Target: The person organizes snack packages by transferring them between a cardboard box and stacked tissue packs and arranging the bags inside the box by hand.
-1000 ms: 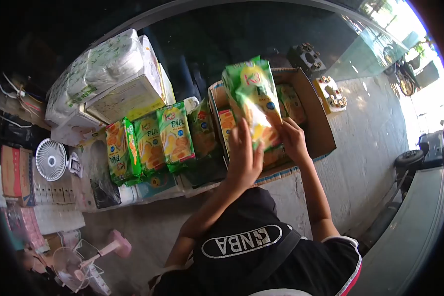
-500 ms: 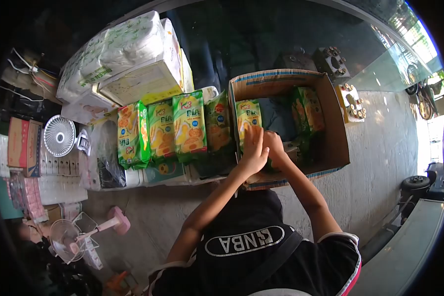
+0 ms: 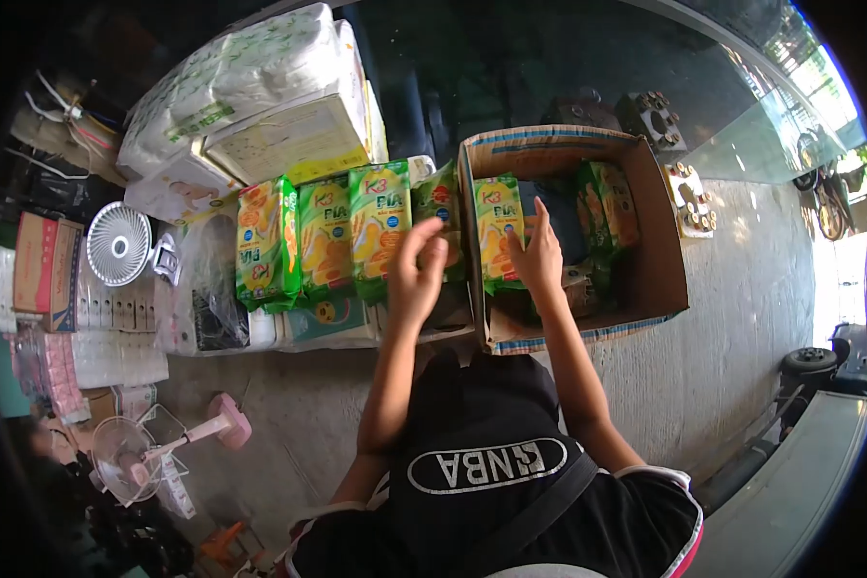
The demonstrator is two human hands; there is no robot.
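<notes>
My left hand point(image 3: 419, 275) hovers just in front of the row of packs outside the box, its fingers loosely bent and apart, holding nothing I can see. My right hand point(image 3: 541, 258) is over the open cardboard box point(image 3: 667, 236), fingers stretched out, beside a green-and-yellow pack point(image 3: 496, 207) labelled K3 BIA; whether it touches the pack I cannot tell. More such packs point(image 3: 611, 207) stand at the box's right side. Left of the box, several similar packs, including a K3 BIA pack point(image 3: 378, 217), stand in a row, one partly behind my left hand.
White plastic-wrapped bundles point(image 3: 250, 72) and cartons point(image 3: 294, 144) are stacked behind the row. A small white fan point(image 3: 118, 244) stands at left, a pink fan point(image 3: 130, 458) on the floor below. Glass point(image 3: 511, 58) lies behind the box, with metal parts point(image 3: 686, 202) to its right.
My hands were together at the pack inside the box's left side. They have parted: the left moved left out of the box, the right stayed over it with its fingers extended.
</notes>
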